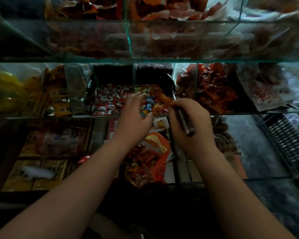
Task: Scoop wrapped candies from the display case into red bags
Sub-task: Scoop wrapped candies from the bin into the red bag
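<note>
Middle candy compartment [150,94]: entered from above, between the front glass wall [76,116] and the upper glass shelf [93,60], by which its back is overhung. It is closed in by the left divider [133,80] and right divider [174,69]. The opening is largely taken up by the left hand [135,116], the right hand [192,121] and the scoop [171,87]. The red bag [160,152] is lodged below the front wall.

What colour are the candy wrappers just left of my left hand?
Wrappers: red and white, head view.

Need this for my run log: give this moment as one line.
right hand: grips scoop | left hand: open over mixed candies | red bag: below, holds candies
</note>
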Action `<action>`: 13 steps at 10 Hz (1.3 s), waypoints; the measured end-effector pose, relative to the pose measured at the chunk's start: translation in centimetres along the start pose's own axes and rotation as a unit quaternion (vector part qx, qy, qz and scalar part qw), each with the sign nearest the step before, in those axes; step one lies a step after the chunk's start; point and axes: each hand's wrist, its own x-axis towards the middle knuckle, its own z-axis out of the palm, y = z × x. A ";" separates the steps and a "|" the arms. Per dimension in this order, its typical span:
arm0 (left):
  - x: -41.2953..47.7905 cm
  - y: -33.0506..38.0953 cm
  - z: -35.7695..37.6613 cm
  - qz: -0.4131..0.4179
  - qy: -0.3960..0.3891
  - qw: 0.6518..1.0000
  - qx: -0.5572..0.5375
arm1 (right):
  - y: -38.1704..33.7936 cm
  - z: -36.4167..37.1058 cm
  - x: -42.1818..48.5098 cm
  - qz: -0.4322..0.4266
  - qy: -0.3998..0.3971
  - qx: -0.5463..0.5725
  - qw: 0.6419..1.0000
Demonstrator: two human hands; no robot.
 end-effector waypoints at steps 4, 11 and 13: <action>-11.5 -4.8 -2.9 -0.075 0.053 0.994 0.052 | -5.8 -7.1 -7.7 0.327 -0.272 0.285 0.859; -14.0 -6.8 0.0 -0.117 -0.069 0.990 0.043 | -1.1 6.5 -10.4 0.277 -0.275 0.033 0.920; -14.6 -6.7 0.3 -0.101 -0.075 0.992 0.020 | -0.6 7.5 -9.6 0.383 -0.177 0.132 0.897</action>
